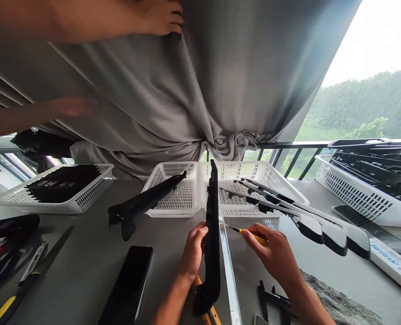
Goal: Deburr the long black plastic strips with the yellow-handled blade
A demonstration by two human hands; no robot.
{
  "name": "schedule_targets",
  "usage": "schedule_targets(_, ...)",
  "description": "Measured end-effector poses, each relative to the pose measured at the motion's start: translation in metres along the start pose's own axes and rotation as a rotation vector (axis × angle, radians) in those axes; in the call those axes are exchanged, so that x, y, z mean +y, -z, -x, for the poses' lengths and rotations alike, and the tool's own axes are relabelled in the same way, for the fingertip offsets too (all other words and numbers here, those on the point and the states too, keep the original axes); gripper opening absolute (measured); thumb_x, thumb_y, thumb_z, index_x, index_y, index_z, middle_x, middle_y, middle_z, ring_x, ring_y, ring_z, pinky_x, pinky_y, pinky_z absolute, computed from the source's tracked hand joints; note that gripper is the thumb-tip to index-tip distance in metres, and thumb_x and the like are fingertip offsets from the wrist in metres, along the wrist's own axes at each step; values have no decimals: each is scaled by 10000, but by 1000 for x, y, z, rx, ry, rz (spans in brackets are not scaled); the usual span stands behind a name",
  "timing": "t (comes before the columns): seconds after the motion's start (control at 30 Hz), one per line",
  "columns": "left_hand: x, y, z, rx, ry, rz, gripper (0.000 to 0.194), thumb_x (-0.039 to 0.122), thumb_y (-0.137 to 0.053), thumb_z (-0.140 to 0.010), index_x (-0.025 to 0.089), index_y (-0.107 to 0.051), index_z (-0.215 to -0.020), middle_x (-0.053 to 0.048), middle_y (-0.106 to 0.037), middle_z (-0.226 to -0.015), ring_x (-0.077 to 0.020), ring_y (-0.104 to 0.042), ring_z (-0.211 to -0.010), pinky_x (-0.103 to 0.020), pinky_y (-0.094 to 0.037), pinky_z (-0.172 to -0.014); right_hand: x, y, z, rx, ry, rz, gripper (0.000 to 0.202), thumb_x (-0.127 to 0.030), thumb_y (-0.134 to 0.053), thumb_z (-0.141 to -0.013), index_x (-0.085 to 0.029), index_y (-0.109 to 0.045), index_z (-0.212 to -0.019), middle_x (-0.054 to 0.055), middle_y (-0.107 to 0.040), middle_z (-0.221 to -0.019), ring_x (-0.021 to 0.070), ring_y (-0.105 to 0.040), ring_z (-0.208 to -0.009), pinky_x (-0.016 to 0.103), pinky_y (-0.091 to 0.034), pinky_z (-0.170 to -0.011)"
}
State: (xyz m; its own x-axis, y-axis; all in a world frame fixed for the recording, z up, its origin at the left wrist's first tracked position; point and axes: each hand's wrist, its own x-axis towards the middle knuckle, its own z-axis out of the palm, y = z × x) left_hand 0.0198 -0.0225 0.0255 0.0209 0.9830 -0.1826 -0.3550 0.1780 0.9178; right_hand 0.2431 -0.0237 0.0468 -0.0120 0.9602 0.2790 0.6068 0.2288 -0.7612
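Observation:
My left hand (194,253) is closed around a long, narrow black plastic part (213,234), held upright in the view, its far end over the white baskets. In my right hand (273,250) is a yellow-handled pointed tool (257,238) with a thin dark shaft; I cannot tell its exact kind. Its tip lies close to the right edge of the black part, and whether they touch is unclear. Beneath the part a metal strip (230,275) runs along the table. A similar black part (146,198) leans on the left basket's edge.
White baskets (173,213) stand ahead, several grey-black parts (308,225) resting across the right one. A phone (127,284), a file (56,246) and calipers (276,300) lie nearby. Another person's hand (166,18) holds the grey curtain (135,90); their other hand (75,107) is blurred.

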Motion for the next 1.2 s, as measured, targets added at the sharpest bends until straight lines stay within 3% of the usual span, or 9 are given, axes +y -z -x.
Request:
schedule_targets(0.13,5,-2,3,-89,-23,-20,349,468,-724,-893,203,-740,-1120,18,-685,-813,-179,-635,-752,-263,-519,-670,-3,-3,1,-45,11,-23,655,-791,-529,-1007,-223,-720,-742,13,-662,-615,165,-563,-557,279,-362,-549)
schedule_targets(0.27,5,-3,3,-104,-47,-54,434,531,-737,-905,204,-737,-1190,-14,-736,-910,-227,-690,-846,-291,-541,-698,-6,-6,1,-73,13,-24,681,-805,-515,-1011,-218,-695,-714,9,-643,-616,158,-540,-569,283,-342,-561)
schedule_targets(0.4,-3,3,-2,210,-49,-76,418,559,-823,-871,219,-776,-1110,-67,-787,-1123,-301,-696,-1163,-358,-544,-960,-6,-6,2,-117,18,-4,700,-805,-495,-1019,-216,-654,-676,-2,-602,-588,147,-505,-555,285,-319,-560)
schedule_targets(0.47,-6,6,-4,306,-70,-81,368,523,-865,-849,231,-785,-1058,-73,-785,-1200,-300,-657,-1270,-352,-492,-1068,-5,-6,3,-124,26,14,704,-807,-493,-1017,-216,-638,-663,-3,-594,-577,145,-495,-545,283,-318,-557)
schedule_targets(0.57,-6,6,-5,232,-142,-108,399,606,-853,-846,223,-746,-874,-43,-758,-975,-269,-670,-1058,-328,-506,-934,-4,-6,3,-84,18,44,701,-808,-496,-1013,-219,-675,-677,9,-628,-589,156,-520,-548,282,-337,-552)
schedule_targets(0.7,-2,3,-6,126,-213,-143,553,732,-799,-845,224,-626,-712,20,-574,-711,-196,-532,-762,-306,-429,-706,-1,-5,3,-36,-3,51,712,-828,-511,-990,-221,-719,-681,25,-643,-587,171,-539,-543,290,-354,-544)
schedule_targets(0.83,0,3,-5,148,-250,-152,561,732,-809,-831,231,-595,-699,29,-521,-707,-183,-471,-740,-305,-403,-700,-1,-5,3,-17,-15,27,714,-838,-517,-980,-223,-732,-689,24,-638,-586,172,-535,-542,291,-356,-546)
schedule_targets(0.97,0,2,-3,86,-235,-169,578,724,-771,-872,230,-544,-676,43,-457,-690,-161,-401,-697,-296,-376,-675,-1,-6,4,-35,-8,23,709,-831,-518,-984,-225,-709,-671,19,-627,-579,167,-523,-542,291,-343,-545)
schedule_targets(1.2,-5,4,-5,129,-218,-136,519,672,-808,-860,217,-606,-716,18,-577,-730,-184,-518,-762,-288,-428,-703,0,-7,3,13,-35,41,718,-860,-527,-961,-231,-726,-677,23,-633,-569,175,-542,-524,298,-356,-534)
